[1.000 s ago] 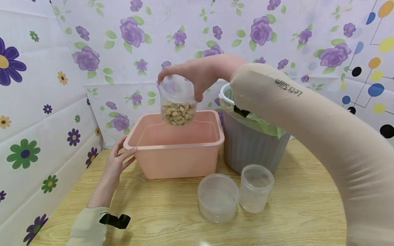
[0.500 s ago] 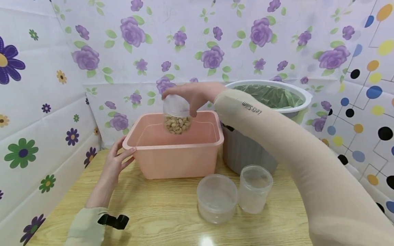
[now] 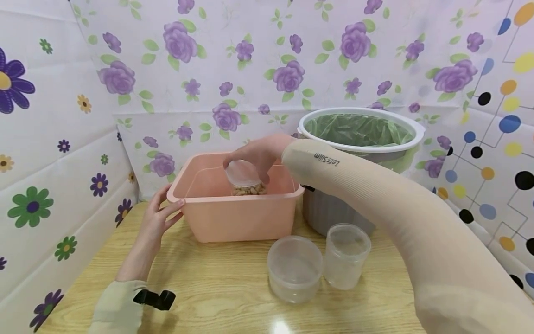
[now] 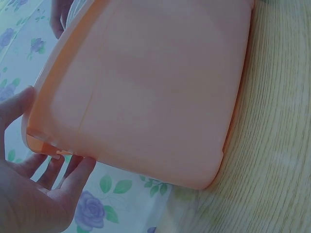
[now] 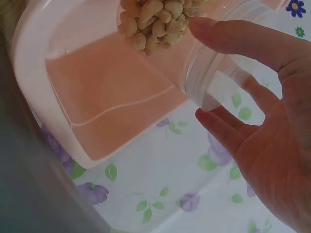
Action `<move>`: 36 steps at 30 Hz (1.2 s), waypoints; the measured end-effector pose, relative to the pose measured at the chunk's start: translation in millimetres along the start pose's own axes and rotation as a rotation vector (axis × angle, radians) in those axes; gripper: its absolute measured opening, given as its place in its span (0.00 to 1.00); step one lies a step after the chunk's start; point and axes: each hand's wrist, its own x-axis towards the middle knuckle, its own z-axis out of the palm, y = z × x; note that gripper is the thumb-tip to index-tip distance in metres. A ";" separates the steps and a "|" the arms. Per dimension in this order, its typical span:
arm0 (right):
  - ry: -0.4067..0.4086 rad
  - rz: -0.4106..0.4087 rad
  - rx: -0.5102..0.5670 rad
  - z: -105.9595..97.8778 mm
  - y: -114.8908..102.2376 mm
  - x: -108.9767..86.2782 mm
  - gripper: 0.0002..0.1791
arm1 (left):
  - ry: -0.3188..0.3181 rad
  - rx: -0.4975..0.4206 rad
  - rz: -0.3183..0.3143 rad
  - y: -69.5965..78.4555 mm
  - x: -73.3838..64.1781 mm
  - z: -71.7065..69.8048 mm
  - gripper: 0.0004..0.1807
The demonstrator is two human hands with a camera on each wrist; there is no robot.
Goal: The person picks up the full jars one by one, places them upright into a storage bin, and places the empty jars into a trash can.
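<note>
My right hand grips a transparent plastic jar from above, thumb on one side and fingers on the other. Pale nuts that look like cashews fill its lower part. The jar is inside the pink plastic tub, its base hidden behind the front wall. At the tub's near left corner, my left hand holds the rim, thumb and fingers on either side of it, as the left wrist view also shows.
Right of the tub stands a grey bin with a green liner. In front are two transparent containers, one wide and low, one taller, on the wooden table. Flowered cloth hangs behind.
My right hand has lowered the jar of nuts from above the tub to inside it. The right forearm has come down, uncovering the bin's opening. My left hand stays on the rim.
</note>
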 end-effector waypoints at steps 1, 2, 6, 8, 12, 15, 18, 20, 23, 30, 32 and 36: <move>-0.003 0.012 -0.005 0.9 -0.8 0.3 0.58 | -0.002 0.001 -0.001 0.1 0.1 0.3 0.42; -0.003 0.026 -0.012 1.0 -1.6 0.0 0.58 | -0.003 0.002 0.000 0.1 0.1 0.8 0.42; -0.017 0.074 -0.033 0.5 -3.1 -0.3 0.57 | 0.000 -0.003 -0.001 0.4 0.1 2.5 0.42; -0.029 0.083 -0.038 -0.4 -3.2 -0.6 0.57 | 0.003 -0.009 0.001 0.6 0.2 3.1 0.42; -0.069 0.108 -0.020 -2.7 -2.4 -0.5 0.57 | 0.004 -0.012 0.006 0.9 0.1 3.3 0.42; -0.082 0.159 0.014 -3.6 -0.4 0.2 0.57 | 0.004 -0.013 0.007 0.3 0.0 2.8 0.42; -0.076 0.207 0.039 -3.3 2.6 1.0 0.58 | 0.004 -0.014 0.006 -0.7 -0.2 2.1 0.42; -0.075 0.207 0.033 -2.7 4.4 2.3 0.57 | 0.005 -0.015 0.004 -1.0 -0.3 1.9 0.42; -0.066 0.218 0.036 -2.2 7.2 4.4 0.57 | 0.006 -0.017 0.003 -0.8 -0.3 1.6 0.42; -0.029 0.274 0.069 -0.9 9.5 12.4 0.59 | 0.011 -0.018 0.002 1.1 -1.6 0.5 0.42; -0.028 0.281 0.076 0.8 9.7 15.2 0.59 | 0.010 -0.014 -0.001 0.9 -1.8 0.4 0.42; -0.029 0.301 0.110 4.2 10.0 18.9 0.59 | 0.000 -0.011 -0.003 1.2 -1.4 0.9 0.42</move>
